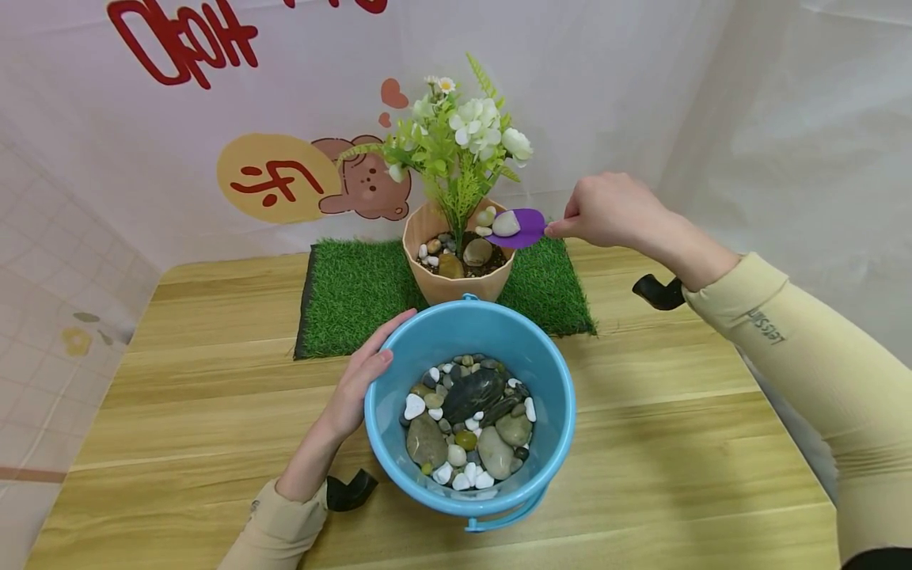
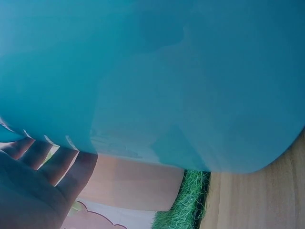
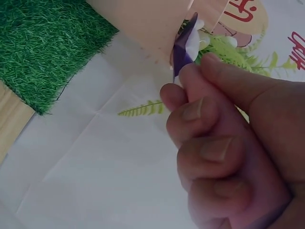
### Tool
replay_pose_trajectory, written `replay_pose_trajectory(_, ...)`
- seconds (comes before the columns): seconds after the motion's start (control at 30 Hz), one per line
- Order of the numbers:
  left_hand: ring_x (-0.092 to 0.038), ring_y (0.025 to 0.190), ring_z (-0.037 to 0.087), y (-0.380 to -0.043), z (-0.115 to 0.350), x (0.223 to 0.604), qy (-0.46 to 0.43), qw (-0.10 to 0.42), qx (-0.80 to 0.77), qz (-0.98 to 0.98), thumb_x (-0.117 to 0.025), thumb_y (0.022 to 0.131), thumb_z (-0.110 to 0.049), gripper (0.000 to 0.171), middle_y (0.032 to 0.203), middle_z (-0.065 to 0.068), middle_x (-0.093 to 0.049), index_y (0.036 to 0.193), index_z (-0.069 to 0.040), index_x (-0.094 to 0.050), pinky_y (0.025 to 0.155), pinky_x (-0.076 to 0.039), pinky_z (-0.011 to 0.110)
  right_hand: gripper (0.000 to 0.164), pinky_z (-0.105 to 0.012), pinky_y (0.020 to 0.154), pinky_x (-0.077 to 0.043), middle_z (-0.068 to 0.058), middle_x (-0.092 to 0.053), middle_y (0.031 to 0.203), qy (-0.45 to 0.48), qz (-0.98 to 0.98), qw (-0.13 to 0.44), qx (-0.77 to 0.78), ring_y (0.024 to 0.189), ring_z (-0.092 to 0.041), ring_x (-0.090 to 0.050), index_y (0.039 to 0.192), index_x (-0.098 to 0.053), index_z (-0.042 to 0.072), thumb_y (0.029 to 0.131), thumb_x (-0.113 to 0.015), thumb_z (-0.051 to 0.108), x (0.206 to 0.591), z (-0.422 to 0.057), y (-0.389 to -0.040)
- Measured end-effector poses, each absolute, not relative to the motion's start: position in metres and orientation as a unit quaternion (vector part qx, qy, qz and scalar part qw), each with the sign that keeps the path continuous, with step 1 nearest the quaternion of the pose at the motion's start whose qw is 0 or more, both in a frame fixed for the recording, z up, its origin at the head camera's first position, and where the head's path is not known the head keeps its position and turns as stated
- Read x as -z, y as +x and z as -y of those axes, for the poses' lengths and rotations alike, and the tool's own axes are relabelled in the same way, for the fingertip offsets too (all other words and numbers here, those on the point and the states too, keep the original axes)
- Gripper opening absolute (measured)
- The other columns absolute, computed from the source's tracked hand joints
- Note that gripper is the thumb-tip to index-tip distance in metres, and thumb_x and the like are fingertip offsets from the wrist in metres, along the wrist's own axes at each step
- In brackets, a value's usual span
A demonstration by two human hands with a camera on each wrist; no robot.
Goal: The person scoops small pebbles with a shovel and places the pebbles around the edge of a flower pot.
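Observation:
My right hand (image 1: 616, 210) grips the pink handle (image 3: 238, 143) of a small trowel with a purple blade (image 1: 530, 228). Pale stones (image 1: 507, 224) lie on the blade, which is over the right side of a peach flowerpot (image 1: 456, 285). Inside the pot, dark soil and several stones (image 1: 477, 252) surround white flowers (image 1: 479, 127) with green leaves. My left hand (image 1: 356, 388) rests against the left side of a blue bucket (image 1: 559, 404). Its fingers (image 2: 76, 176) lie fairly straight along the outer wall. Grey, black, white and yellowish stones (image 1: 427, 441) cover the bucket's bottom.
A green turf mat (image 1: 356, 293) lies under the pot on the wooden table (image 1: 214, 396). The bucket stands in front of the pot, its blue handle (image 1: 509, 518) hanging at the front. A white printed sheet (image 1: 606, 95) hangs behind the table.

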State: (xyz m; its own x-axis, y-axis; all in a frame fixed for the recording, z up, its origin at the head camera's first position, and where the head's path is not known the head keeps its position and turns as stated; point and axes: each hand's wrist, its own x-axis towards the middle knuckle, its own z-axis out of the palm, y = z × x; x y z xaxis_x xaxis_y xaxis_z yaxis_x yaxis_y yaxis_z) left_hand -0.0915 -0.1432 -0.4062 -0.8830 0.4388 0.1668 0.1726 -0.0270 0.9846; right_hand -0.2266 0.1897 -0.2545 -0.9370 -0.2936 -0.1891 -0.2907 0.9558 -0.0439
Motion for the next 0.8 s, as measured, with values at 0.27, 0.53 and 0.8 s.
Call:
replay_pose_trajectory(0.27,-0.050,0.129,0.027,-0.092,0.143,0.406,0.222,0.095,-0.684,-0.688,-0.029,0.098,-0.019,0.051,0.148,0.017,-0.039,0.150,-0.019,-0.030,0.100,-0.046,0.052,0.053,-0.024,0.045,-0.023,0.009,-0.029,0.047,-0.125,-0.987,0.103,-0.002,0.050,-0.011,-0.029,0.048,-0.041,0.021,0.088,-0.058,0.053,0.250,-0.177,-0.225)
replay_pose_trajectory(0.53,-0.052,0.128,0.021,-0.092,0.143,0.406,0.223,0.098,-0.683,-0.689,-0.029,0.098,-0.019,0.052,0.148,0.018,-0.039,0.150,-0.018,-0.029,0.100,-0.046,0.051,0.051,-0.028,0.046,-0.032,0.008,-0.032,0.048,-0.116,-0.988,0.101,-0.027,0.052,-0.013,-0.035,0.051,-0.044,0.020,0.088,-0.058,0.051,0.248,-0.167,-0.225)
replay_pose_trajectory(0.8,-0.051,0.129,0.024,-0.092,0.143,0.405,0.219,0.102,-0.684,-0.688,-0.029,0.098,-0.019,0.051,0.149,0.017,-0.039,0.150,-0.020,-0.029,0.100,-0.046,0.051,0.048,-0.031,0.047,-0.038,0.006,-0.037,0.051,-0.109,-0.989,0.094,-0.041,0.056,-0.016,-0.042,0.054,-0.049,0.018,0.086,-0.060,0.052,0.248,-0.163,-0.225)
